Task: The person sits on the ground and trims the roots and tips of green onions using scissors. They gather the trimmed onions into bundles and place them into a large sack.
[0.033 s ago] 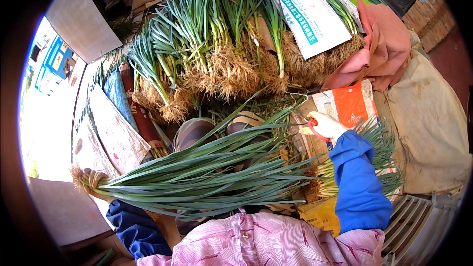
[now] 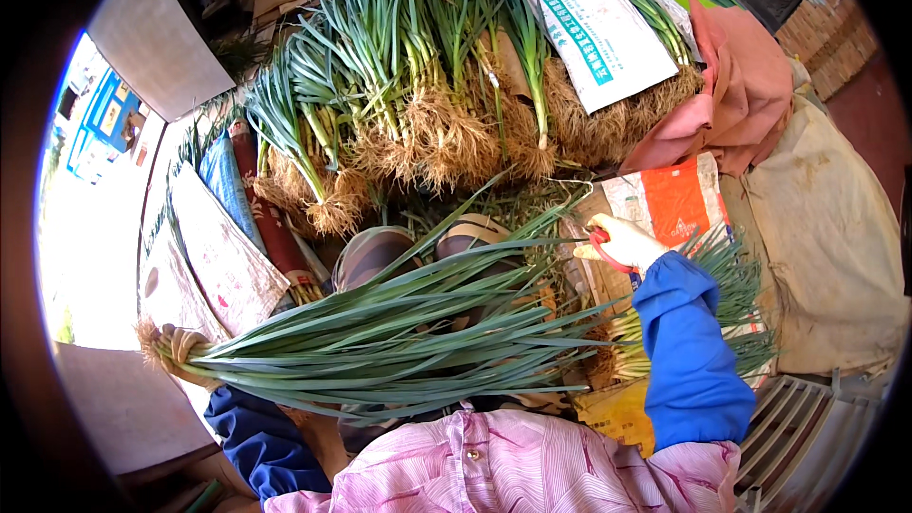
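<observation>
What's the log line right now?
Left hand: grips leafy bundle near roots | Right hand: holds red-handled tool | Rest: rooted bunches ahead, white sheet over some

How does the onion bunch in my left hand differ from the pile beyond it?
The held bunch lies sideways, leaves to the right; the pile mostly points its leaves away from you. The held bunch is smaller than the pile. The held bunch sits in your left grip; the pile lies unheld. Both have green leaves and stringy roots.
</observation>
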Action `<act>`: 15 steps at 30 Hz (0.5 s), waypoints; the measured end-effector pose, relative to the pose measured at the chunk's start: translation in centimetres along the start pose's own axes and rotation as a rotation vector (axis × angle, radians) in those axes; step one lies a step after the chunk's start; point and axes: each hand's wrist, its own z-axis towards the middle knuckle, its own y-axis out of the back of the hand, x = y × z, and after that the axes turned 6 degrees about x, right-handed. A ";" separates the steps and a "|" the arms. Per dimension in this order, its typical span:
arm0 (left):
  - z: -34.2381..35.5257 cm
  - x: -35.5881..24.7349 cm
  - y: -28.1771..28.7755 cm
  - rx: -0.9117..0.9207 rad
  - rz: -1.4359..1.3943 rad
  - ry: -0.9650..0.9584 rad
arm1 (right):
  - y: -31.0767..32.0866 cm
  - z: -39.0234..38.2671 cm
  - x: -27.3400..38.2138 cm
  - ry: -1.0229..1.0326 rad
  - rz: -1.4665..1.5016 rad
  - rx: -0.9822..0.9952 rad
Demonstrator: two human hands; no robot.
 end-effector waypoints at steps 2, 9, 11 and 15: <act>0.0 0.6 -0.5 -0.012 0.048 -0.031 | -0.9 0.8 -0.5 0.036 0.227 -0.019; 0.1 0.5 0.1 0.056 0.090 -0.063 | 3.7 -2.6 -1.3 -0.124 0.499 0.134; 0.2 0.0 0.5 0.013 0.039 -0.037 | 2.7 -1.4 -5.2 -0.236 0.667 0.210; 0.0 -0.5 0.0 -0.004 0.008 0.019 | 2.0 -0.2 -3.2 -0.269 0.727 0.262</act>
